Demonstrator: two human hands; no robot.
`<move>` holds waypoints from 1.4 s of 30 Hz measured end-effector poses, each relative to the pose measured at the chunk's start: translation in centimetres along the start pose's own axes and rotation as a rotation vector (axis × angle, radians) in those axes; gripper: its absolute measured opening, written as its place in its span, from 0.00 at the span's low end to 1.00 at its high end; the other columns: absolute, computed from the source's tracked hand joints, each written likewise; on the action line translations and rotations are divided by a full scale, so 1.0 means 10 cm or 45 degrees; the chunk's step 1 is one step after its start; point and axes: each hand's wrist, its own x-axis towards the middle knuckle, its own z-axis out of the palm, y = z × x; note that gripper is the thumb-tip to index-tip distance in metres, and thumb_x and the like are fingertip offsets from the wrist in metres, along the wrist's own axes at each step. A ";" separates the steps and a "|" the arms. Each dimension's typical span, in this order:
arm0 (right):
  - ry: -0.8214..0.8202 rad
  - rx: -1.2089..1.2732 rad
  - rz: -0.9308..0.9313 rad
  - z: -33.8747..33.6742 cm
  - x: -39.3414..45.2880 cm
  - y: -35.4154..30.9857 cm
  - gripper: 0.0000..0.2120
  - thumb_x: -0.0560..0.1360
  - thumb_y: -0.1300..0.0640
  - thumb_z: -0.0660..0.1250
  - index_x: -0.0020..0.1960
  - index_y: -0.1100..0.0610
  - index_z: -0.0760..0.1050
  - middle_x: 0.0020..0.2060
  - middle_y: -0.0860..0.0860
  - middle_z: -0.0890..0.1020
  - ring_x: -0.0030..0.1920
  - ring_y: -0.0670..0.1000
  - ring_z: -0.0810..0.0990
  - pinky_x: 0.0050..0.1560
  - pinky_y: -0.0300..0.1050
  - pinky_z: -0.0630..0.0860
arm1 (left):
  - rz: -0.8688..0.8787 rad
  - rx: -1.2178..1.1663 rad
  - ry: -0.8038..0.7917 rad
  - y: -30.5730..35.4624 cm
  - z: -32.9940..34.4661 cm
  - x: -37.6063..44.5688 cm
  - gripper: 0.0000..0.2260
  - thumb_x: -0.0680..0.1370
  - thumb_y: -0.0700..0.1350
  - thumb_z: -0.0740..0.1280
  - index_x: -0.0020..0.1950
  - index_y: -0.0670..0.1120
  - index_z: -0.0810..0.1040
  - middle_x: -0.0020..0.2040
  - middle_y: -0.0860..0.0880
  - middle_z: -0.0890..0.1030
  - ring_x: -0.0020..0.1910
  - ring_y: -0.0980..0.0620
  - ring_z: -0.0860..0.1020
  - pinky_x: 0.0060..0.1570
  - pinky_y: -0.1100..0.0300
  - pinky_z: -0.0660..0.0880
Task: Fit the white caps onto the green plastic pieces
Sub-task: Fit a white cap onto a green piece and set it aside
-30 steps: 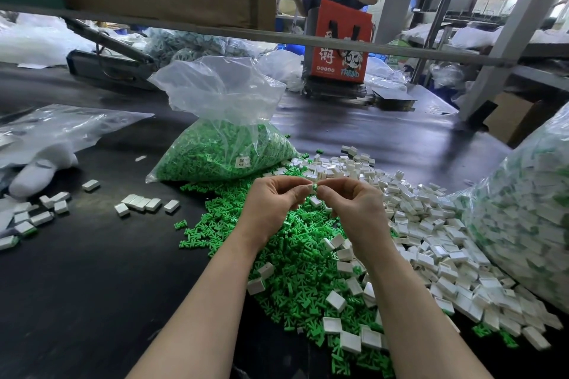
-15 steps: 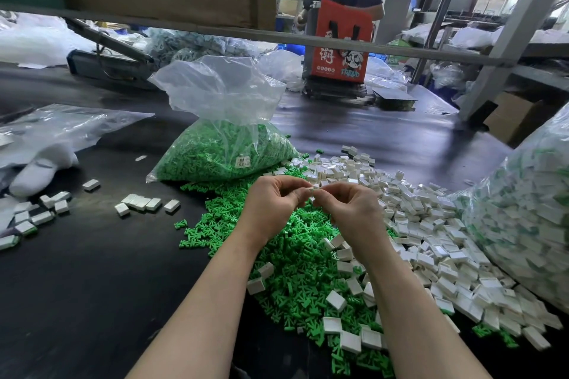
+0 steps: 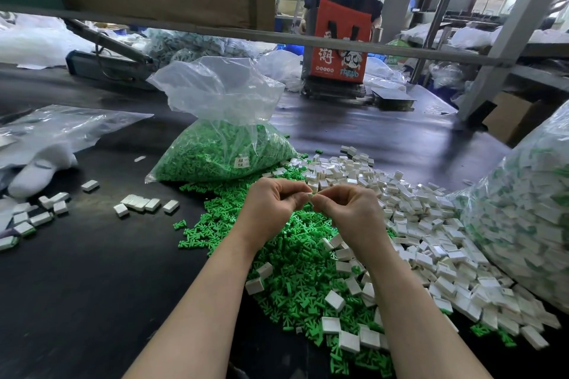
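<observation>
My left hand (image 3: 271, 209) and my right hand (image 3: 348, 212) meet fingertip to fingertip above the pile of loose green plastic pieces (image 3: 286, 255). Between them they pinch one small white cap (image 3: 309, 195), mostly hidden by the fingers; whether a green piece is inside it I cannot tell. A wide heap of loose white caps (image 3: 425, 224) lies to the right of my hands. More caps are scattered over the green pile near my forearms.
An open clear bag of green pieces (image 3: 221, 151) stands behind the pile. A big bag of white-and-green parts (image 3: 523, 224) fills the right edge. Small groups of capped pieces (image 3: 138, 203) lie left on the dark table (image 3: 92, 271). A person with a red bag (image 3: 338, 49) stands at the far side.
My hands have stayed together over the green pile, the fingertips shifting slightly around the small part. The person at the far side has straightened up behind the red bag.
</observation>
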 end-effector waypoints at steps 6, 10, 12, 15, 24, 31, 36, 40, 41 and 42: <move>0.006 -0.044 -0.033 -0.01 -0.01 0.00 0.01 0.72 0.59 0.75 0.42 0.57 0.84 0.34 0.51 0.85 0.37 0.52 0.83 0.39 0.43 0.80 | 0.023 0.029 -0.011 0.01 -0.02 0.00 0.05 0.74 0.35 0.73 0.48 0.42 0.86 0.38 0.54 0.84 0.37 0.59 0.81 0.46 0.63 0.80; -0.005 -0.038 -0.038 -0.01 -0.01 0.00 0.01 0.72 0.60 0.76 0.42 0.56 0.84 0.35 0.51 0.85 0.37 0.52 0.84 0.43 0.47 0.81 | 0.023 0.041 -0.007 0.02 -0.02 0.00 0.06 0.74 0.35 0.73 0.49 0.41 0.85 0.40 0.51 0.85 0.40 0.54 0.82 0.49 0.58 0.81; -0.006 -0.044 -0.047 -0.01 -0.01 0.00 0.02 0.71 0.60 0.76 0.42 0.55 0.84 0.35 0.51 0.85 0.37 0.50 0.84 0.43 0.47 0.82 | 0.028 0.048 -0.002 0.02 -0.02 0.00 0.06 0.74 0.35 0.73 0.49 0.41 0.85 0.41 0.49 0.85 0.41 0.50 0.83 0.49 0.57 0.81; -0.010 -0.044 -0.065 0.00 -0.01 0.00 0.02 0.71 0.59 0.76 0.42 0.54 0.83 0.35 0.50 0.85 0.37 0.48 0.84 0.44 0.45 0.82 | 0.032 0.039 -0.001 0.01 -0.02 0.01 0.06 0.74 0.35 0.73 0.49 0.41 0.85 0.41 0.50 0.85 0.41 0.51 0.83 0.48 0.58 0.81; -0.011 0.117 -0.050 0.00 0.00 0.02 0.02 0.71 0.60 0.76 0.42 0.58 0.84 0.34 0.50 0.85 0.31 0.41 0.81 0.33 0.31 0.74 | 0.041 -0.056 -0.006 0.00 -0.03 0.01 0.09 0.75 0.35 0.72 0.45 0.50 0.86 0.41 0.50 0.86 0.42 0.50 0.84 0.48 0.57 0.82; -0.003 0.375 0.014 0.04 -0.02 0.01 0.08 0.65 0.53 0.75 0.41 0.56 0.84 0.34 0.54 0.85 0.29 0.43 0.78 0.28 0.31 0.71 | -0.010 -0.356 -0.003 0.06 0.01 -0.02 0.10 0.74 0.31 0.70 0.44 0.46 0.84 0.38 0.51 0.86 0.39 0.54 0.84 0.43 0.66 0.79; 0.011 0.436 0.055 0.05 0.00 0.03 0.09 0.64 0.53 0.77 0.40 0.56 0.84 0.34 0.54 0.86 0.28 0.42 0.79 0.27 0.32 0.70 | -0.012 -0.396 0.001 0.06 0.02 -0.03 0.08 0.74 0.32 0.70 0.47 0.43 0.84 0.41 0.47 0.86 0.41 0.52 0.84 0.43 0.65 0.78; -0.029 0.444 0.101 0.03 0.01 0.03 0.11 0.65 0.52 0.77 0.40 0.59 0.83 0.35 0.55 0.86 0.30 0.43 0.80 0.27 0.33 0.70 | -0.029 -0.347 -0.029 0.06 0.00 -0.04 0.07 0.75 0.34 0.71 0.48 0.44 0.85 0.40 0.52 0.86 0.38 0.58 0.81 0.39 0.68 0.76; -0.051 0.474 0.127 0.03 0.01 0.02 0.11 0.65 0.52 0.76 0.41 0.59 0.83 0.36 0.55 0.86 0.30 0.44 0.79 0.27 0.34 0.69 | -0.038 -0.356 -0.032 0.06 0.00 -0.04 0.06 0.75 0.35 0.71 0.48 0.44 0.85 0.40 0.51 0.86 0.39 0.57 0.81 0.38 0.68 0.75; -0.072 0.522 0.160 0.02 0.01 0.01 0.12 0.65 0.50 0.76 0.41 0.59 0.83 0.36 0.55 0.86 0.31 0.45 0.78 0.27 0.35 0.70 | -0.054 -0.386 -0.028 0.06 0.00 -0.04 0.06 0.75 0.36 0.71 0.48 0.45 0.85 0.41 0.50 0.86 0.39 0.57 0.81 0.37 0.68 0.75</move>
